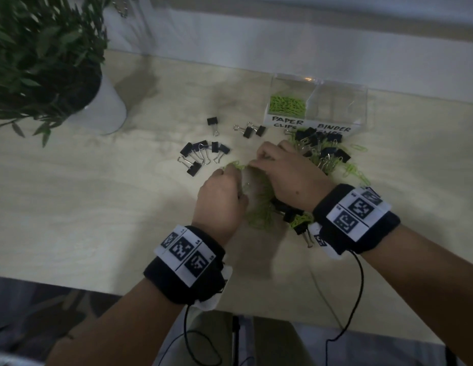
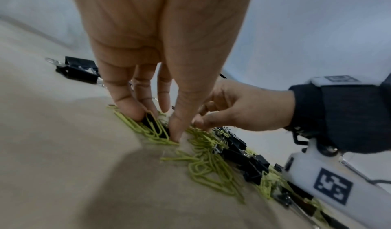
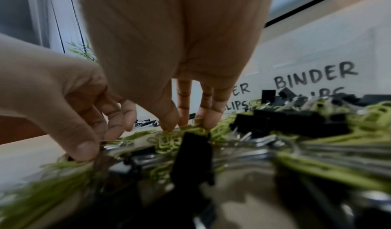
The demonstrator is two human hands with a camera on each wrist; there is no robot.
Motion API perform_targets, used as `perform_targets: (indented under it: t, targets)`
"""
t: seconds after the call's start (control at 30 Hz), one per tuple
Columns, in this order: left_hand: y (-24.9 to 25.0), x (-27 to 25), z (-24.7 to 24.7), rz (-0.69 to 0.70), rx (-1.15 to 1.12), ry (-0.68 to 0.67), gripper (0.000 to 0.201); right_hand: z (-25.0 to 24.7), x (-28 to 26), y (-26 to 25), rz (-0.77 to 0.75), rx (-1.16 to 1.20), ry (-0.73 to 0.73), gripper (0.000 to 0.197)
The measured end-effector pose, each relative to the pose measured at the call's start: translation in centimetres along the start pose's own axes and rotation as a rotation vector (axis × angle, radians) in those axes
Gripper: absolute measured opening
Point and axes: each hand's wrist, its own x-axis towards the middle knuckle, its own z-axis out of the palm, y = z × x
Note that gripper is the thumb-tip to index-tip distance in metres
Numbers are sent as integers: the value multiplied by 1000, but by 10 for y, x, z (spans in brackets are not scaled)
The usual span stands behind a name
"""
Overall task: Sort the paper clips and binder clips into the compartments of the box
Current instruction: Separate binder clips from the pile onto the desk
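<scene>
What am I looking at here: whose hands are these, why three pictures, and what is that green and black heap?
No machine: a person sorts clips with bare hands. The patterned wristbands carry cameras. One picture comes from a head camera looking down; the other two look along each hand at its fingers. On the table lie a heap of green paper clips mixed with black binder clips, loose binder clips to its left, a potted plant, and a clear box labelled PAPER CLIPS and BINDER CLIPS, with green clips in the paper-clip side. The left hand pinches a black binder clip in the heap; the right hand pinches at green paper clips with its fingertips.
</scene>
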Motion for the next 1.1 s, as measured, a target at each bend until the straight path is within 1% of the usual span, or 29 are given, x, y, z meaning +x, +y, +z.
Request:
perform_targets:
  t: [0.07, 0.13, 0.17, 0.27, 0.33, 0.37, 0.43, 0.5, 0.57, 0.6, 0.7, 0.77, 0.8, 0.83, 0.87, 0.93, 0.97, 1.0, 1.03, 1.1]
  targets:
    - [-1, 0, -5, 69, -27, -15, 28, -3, -8, 5, 8, 2, -22, 44]
    - [-2, 0, -12, 134, -62, -76, 34, -8, -12, 9, 21, 34, -4, 41]
    - [-2, 0, -18, 144, -114, -114, 38, -11, -13, 11, 25, 62, 13, 42]
    - [-7, 6, -34, 85, -369, -193, 47, -19, -7, 9, 15, 102, 60, 45]
    - [-14, 11, -42, 34, -562, -216, 51, -20, 1, 3, 6, 104, 51, 49]
    - [-19, 14, -46, 27, -628, -212, 53, -20, 5, -1, -7, 95, 37, 50]
    - [-30, 20, -53, 28, -693, -150, 55, -16, 15, -13, -62, 49, 14, 51]
    - [-39, 26, -60, 21, -627, -31, 56, -10, 22, -24, -127, 7, -32, 57]
    - [-45, 31, -64, 39, -457, 87, 55, -5, 22, -30, -180, -48, -97, 62]
    - [-48, 33, -65, 61, -369, 120, 54, -4, 20, -32, -203, -72, -119, 62]
    - [-52, 30, -60, 166, -104, 139, 53, -4, 5, -24, -246, -94, -168, 63]
    - [-52, 23, -55, 265, -2, 156, 53, -10, -5, -11, -227, -61, -174, 64]
    - [-50, 17, -51, 284, -6, 139, 56, -16, -10, -3, -197, -26, -153, 63]
    - [-47, 10, -46, 284, -27, 82, 62, -22, -12, 6, -154, 16, -119, 61]
    - [-46, 3, -40, 283, -20, -3, 72, -28, -13, 15, -106, 65, -83, 57]
    - [-41, -11, -22, 314, 90, -141, 95, -37, -11, 30, -45, 128, -53, 48]
    - [-38, -17, -14, 324, 130, -171, 103, -40, -8, 33, -41, 125, -62, 48]
    - [-32, -20, -9, 319, 147, -171, 109, -40, -4, 34, -38, 110, -94, 50]
    - [-25, -22, -5, 310, 145, -161, 110, -40, -1, 33, -33, 83, -136, 52]
    - [-6, -21, -5, 271, 80, -127, 97, -37, 3, 27, -37, 22, -214, 57]
